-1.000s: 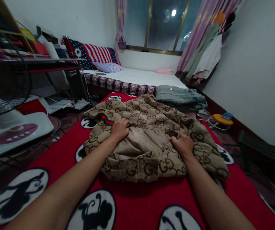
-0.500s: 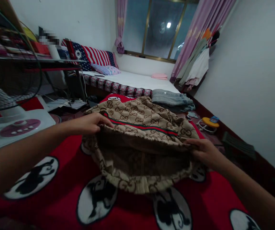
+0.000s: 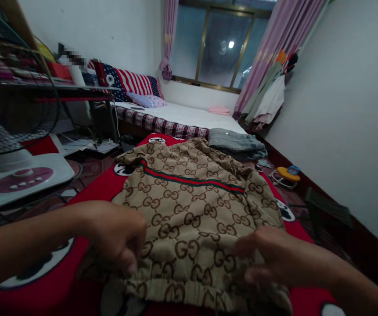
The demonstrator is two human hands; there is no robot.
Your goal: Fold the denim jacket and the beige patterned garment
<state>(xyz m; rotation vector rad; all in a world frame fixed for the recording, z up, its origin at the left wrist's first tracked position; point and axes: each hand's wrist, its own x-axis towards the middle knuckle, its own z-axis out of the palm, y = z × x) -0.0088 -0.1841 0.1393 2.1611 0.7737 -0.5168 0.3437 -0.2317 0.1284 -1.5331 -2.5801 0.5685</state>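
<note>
A beige jacket [image 3: 189,219] with a brown letter pattern and a green-red-green stripe lies spread on a red blanket [image 3: 93,197] with black-and-white round prints. Its gathered hem [image 3: 175,289] faces me. My left hand [image 3: 119,237] is over the jacket's lower left, fingers bent down and thumb apart from them, near the hem. Over the lower right, my right hand [image 3: 271,254] is blurred, its thumb and fingers apart with nothing between them. The jacket's lower corners are partly hidden by my hands and in shadow.
Folded jeans [image 3: 235,142] lie beyond the jacket. A fan [image 3: 14,109] and a cluttered desk [image 3: 103,90] stand left. At the back is a bed [image 3: 189,112] under a window. On the right are a yellow stool [image 3: 287,173] and a dark green stool [image 3: 329,206].
The jacket's hem, held up and gaping before, now lies down flat toward me. Both hands have come nearer and lower, and have let go of the hem's upper edge.
</note>
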